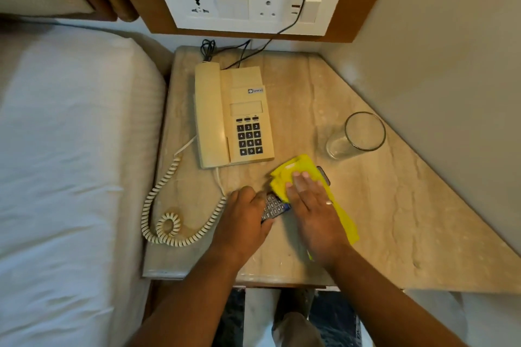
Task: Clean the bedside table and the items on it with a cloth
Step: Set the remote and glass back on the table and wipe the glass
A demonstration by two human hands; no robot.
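The remote point(273, 207) lies near the front of the table point(380, 205), just in front of the phone point(234, 115), its grey keypad showing between the two hands and its dark far end poking out from under the cloth point(298, 170). The left hand point(244, 217) curls round the near end and holds it down; the right hand point(313, 207) lies flat, fingers straight, and presses the yellow cloth onto the remote's top. To do this step well, the left hand should pin the remote firmly so it does not skid on the smooth stone, while the right draws the cloth lengthwise along the body, then works it lightly between the raised keys, where dust probably collects, before turning the remote to do its back and sides. The cloth looks soft and bunched, with a tail trailing towards the table edge. The remote is slim, hard and oblong. The table top is polished beige marble with darker veins, cut at a slant on the right. The phone is cream plastic, boxy, with dark keys and a springy coiled cord point(169, 222) looped at the left. A clear, empty-looking glass point(356, 135) stands well apart on the right; wide strokes could knock it.
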